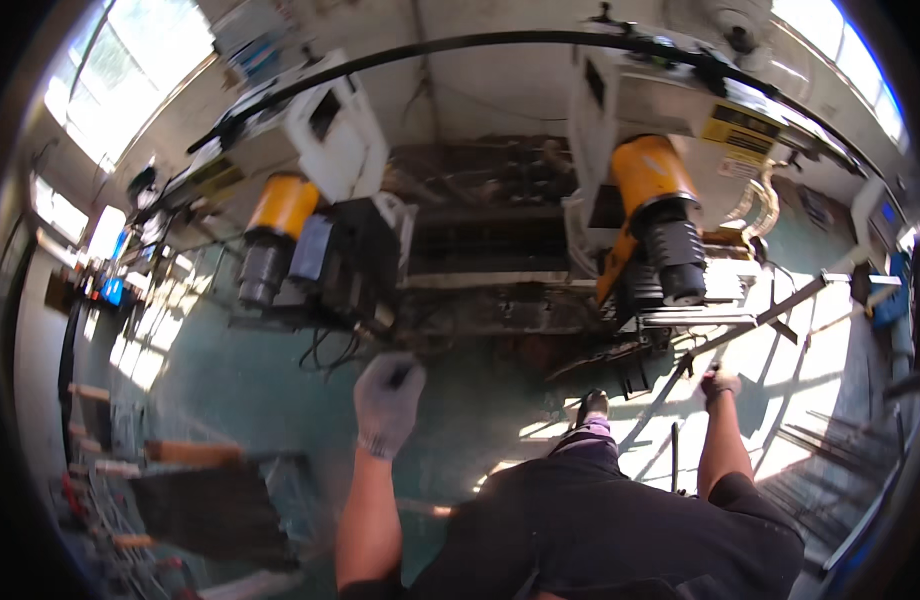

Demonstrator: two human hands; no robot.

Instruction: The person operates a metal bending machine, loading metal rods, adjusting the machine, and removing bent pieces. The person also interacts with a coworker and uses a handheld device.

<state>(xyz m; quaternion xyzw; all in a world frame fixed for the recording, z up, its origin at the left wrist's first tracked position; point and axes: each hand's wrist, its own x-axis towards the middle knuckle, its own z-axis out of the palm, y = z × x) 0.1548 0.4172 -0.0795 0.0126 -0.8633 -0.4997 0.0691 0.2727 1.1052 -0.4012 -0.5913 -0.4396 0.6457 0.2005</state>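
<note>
My left hand [388,402], in a pale work glove, is raised in front of the left machine. Its fingers look curled, with a small dark patch [401,376] among them that I cannot make out. Farther right, my right hand [720,380] is at the end of my outstretched arm, next to a dark slanted metal bar [755,325]. Blur hides its fingers, and I cannot tell whether it touches the bar. The left machine has a yellow cylinder [284,205] above a grey stepped spindle [261,270]. A similar yellow cylinder [652,170] and dark ribbed spindle [674,250] belong to the right machine.
A cart [215,510] with dark panels stands at the lower left. Long dark bars [830,455] lie at the right. A control panel [877,212] stands far right. One of my feet [594,405] is stepping on the green floor [460,400]; cables [330,350] hang near the left machine.
</note>
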